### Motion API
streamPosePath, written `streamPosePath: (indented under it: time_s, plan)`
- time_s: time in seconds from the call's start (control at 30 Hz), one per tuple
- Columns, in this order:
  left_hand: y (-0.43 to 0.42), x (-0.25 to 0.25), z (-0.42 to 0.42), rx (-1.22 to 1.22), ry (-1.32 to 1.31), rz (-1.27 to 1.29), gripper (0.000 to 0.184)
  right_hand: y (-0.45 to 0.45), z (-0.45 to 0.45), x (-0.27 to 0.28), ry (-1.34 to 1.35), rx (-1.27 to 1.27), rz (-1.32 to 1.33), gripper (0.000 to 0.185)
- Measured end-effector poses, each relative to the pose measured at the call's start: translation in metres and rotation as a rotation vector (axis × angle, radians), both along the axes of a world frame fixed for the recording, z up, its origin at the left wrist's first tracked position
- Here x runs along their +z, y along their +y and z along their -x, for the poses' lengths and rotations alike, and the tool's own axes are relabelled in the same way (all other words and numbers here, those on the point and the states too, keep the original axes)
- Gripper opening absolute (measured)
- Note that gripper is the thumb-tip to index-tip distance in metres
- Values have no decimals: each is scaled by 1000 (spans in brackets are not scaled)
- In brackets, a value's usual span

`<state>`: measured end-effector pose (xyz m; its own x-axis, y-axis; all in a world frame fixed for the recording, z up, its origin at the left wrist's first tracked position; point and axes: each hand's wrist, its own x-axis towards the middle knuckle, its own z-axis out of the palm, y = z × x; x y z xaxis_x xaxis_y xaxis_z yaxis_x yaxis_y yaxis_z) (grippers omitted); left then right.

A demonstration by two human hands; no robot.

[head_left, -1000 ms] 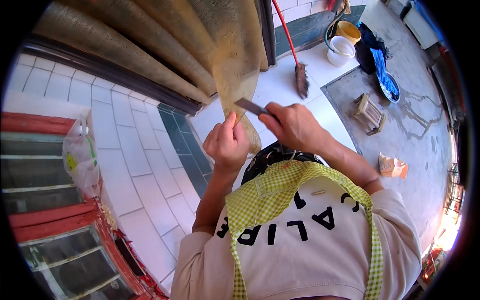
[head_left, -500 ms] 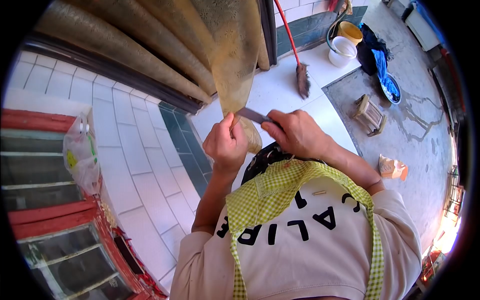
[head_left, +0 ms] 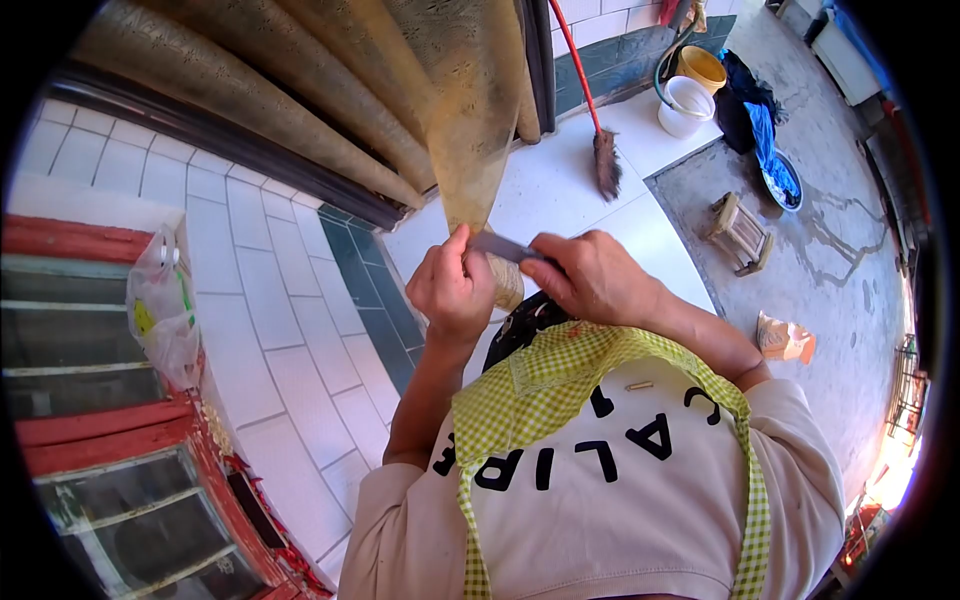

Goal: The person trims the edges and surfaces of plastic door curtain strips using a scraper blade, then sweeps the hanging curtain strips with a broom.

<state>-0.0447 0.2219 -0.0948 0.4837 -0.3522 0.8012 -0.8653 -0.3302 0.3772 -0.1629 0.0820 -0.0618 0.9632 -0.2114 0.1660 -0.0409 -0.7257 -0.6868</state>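
Observation:
A brown patterned curtain (head_left: 468,150) is drawn out from the doorway to my body, narrowing where my left hand (head_left: 450,285) pinches its edge. In my right hand (head_left: 600,275) is a knife (head_left: 503,247) with a broad grey blade, its handle mostly hidden by my fingers. The blade points left and lies against or just beside the curtain at my left fingertips; I cannot tell whether it cuts in. Below the hands, a further fold of the curtain hangs beside my green checked apron (head_left: 530,385).
A red-handled broom (head_left: 605,165) leans by the doorway. Beyond it stand a white bucket (head_left: 685,108), a yellow bucket (head_left: 702,66) and a basin (head_left: 785,185) with blue cloth. A wooden stool (head_left: 738,233) and a paper bag (head_left: 785,337) are on the concrete. A plastic bag (head_left: 163,310) hangs at the red window frame.
The knife blade has shifted slightly down along the curtain edge, and my right hand has turned a little with it. My left hand keeps its pinch in nearly the same place.

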Motion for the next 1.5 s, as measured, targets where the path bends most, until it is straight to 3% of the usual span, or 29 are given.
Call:
streamPosePath:
  time_s: [0.73, 0.97, 1.1, 1.5]
  plan:
    - [0, -4, -6, -4, 12, -17, 21, 2, -2, 5, 44, 51, -36, 27]
    - [-4, -1, -5, -11, 38, 9, 14, -22, -21, -5, -10, -80, 22, 27]
    - [-5, -3, -9, -49, 39, 79, 10, -5, -17, -2, -48, -28, -28, 27]
    - [-5, 0, -7, -26, 127, 107, 17, 4, -10, -6, -43, -16, -41, 27]
